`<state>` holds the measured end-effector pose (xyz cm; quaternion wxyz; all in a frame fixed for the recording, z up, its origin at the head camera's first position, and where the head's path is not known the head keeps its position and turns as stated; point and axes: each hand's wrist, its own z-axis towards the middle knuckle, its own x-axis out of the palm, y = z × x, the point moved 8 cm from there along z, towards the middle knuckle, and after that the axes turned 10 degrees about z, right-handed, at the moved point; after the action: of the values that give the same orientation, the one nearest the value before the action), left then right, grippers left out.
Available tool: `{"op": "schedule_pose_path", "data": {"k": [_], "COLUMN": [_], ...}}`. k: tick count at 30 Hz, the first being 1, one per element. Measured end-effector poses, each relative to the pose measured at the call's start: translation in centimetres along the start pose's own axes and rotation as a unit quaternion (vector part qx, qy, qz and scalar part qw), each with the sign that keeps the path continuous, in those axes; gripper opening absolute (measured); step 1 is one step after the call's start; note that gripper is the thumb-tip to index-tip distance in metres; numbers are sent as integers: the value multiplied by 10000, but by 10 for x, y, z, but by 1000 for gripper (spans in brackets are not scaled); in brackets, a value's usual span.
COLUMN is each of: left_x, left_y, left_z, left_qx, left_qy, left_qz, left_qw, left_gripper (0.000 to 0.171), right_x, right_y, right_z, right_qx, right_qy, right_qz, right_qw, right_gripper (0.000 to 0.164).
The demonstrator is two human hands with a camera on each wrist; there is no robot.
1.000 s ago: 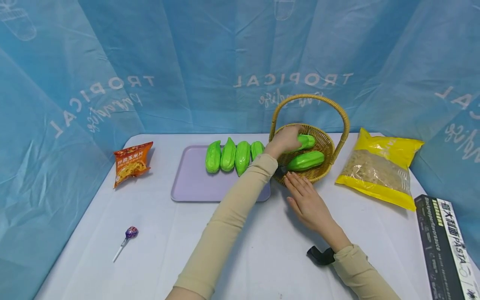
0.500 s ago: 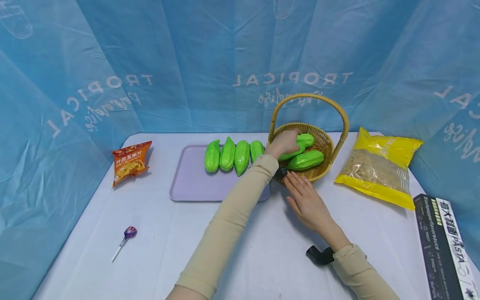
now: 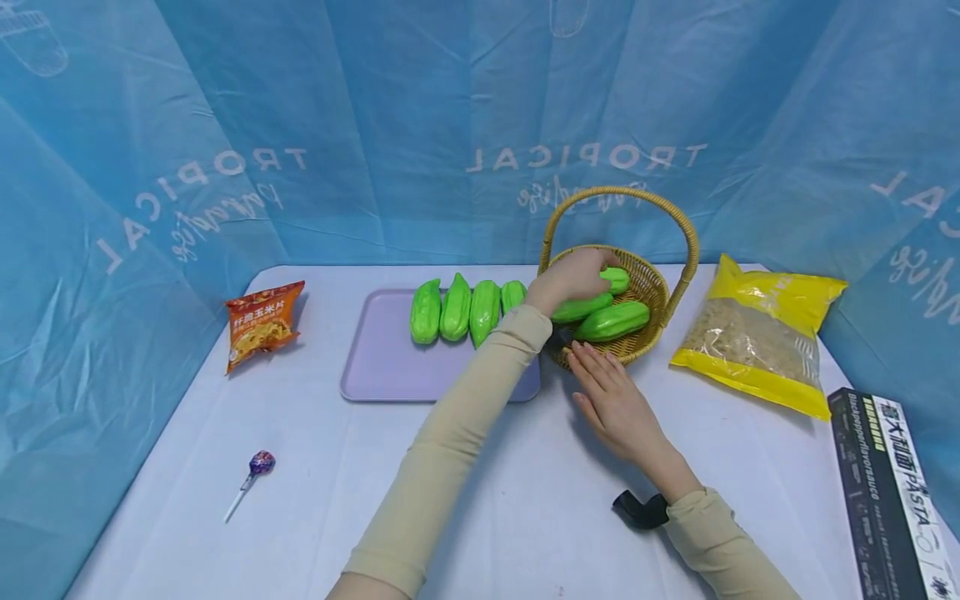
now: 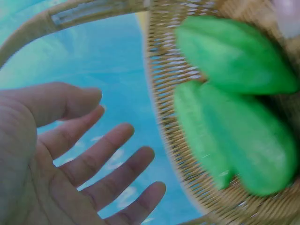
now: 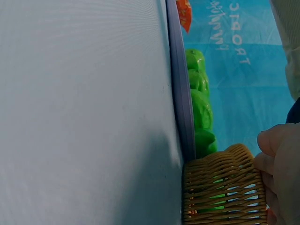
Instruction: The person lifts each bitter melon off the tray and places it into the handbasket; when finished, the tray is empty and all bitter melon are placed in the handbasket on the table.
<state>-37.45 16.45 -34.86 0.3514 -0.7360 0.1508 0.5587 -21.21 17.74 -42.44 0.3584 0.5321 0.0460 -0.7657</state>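
In the head view, a wicker basket [image 3: 651, 278] with a tall handle stands at the back. Three green ridged star fruits lie in it, one at the front [image 3: 613, 322], one beside it [image 3: 582, 308] and one behind [image 3: 617, 280]. My left hand [image 3: 573, 277] is over the basket's left side; the left wrist view shows that hand [image 4: 44, 173] with spread fingers and nothing in its grasp, beside the fruits [image 4: 253, 136]. My right hand [image 3: 618, 412] lies with extended fingers against the basket's near rim, also seen in the right wrist view beside the woven wall [image 5: 225, 187].
Left of the basket is a purple tray [image 3: 390, 367] holding several more star fruits [image 3: 455, 308]. An orange snack bag [image 3: 262, 325] and a lollipop [image 3: 255, 479] lie at the left. To the right are a yellow bag [image 3: 761, 342] and a black pasta box [image 3: 885, 492].
The star fruit under my left hand now rests in the basket beside the front one. My left hand has let go of it and risen slightly. My right hand stays at the rim.
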Motion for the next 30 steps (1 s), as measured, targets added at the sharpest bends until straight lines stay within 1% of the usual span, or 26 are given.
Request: {"op": "schedule_pose_path", "data": {"k": [4,6,8,12,18,22,25,28,30], "left_x": [-16,-24,-29,-35,-38,-42,-45,-47,-47], "left_y": [-4,-4,0,14,41,58,73,89,100], "left_z": [-11,-19,-28,-46,-67,-80,-88,-99,-106], "left_qx": [291,352,346,248,14,-135,-402,-725,-971], "left_qy": [-156,-302,-486,-830,-1127,-1344,-1527,-1864,-2137], "left_qz": [107,49,-96,-442,-946,-1323,-1596,-1811,-1989], "left_qw": [9994,9989,9982,9953,9891,9820,9745,9629,9515], "left_gripper": [43,43,43,45,46,47,48,49,50], "right_x": [0,1,2,2,1,1,0,0,1], "right_y": [0,-1,-1,-2,-2,-2,-1,-1,-1], "right_z": [0,0,0,-1,-2,-2,-2,-2,-2], "right_qx": [38,51,63,98,88,60,53,73,108], "right_qy": [26,35,43,64,47,16,3,9,52], "right_qz": [-1,-16,-11,3,-2,12,2,-1,-1], "right_qw": [10000,10000,10000,9999,10000,10000,10000,10000,9999], "right_gripper": [55,56,56,56,55,54,54,55,56]}}
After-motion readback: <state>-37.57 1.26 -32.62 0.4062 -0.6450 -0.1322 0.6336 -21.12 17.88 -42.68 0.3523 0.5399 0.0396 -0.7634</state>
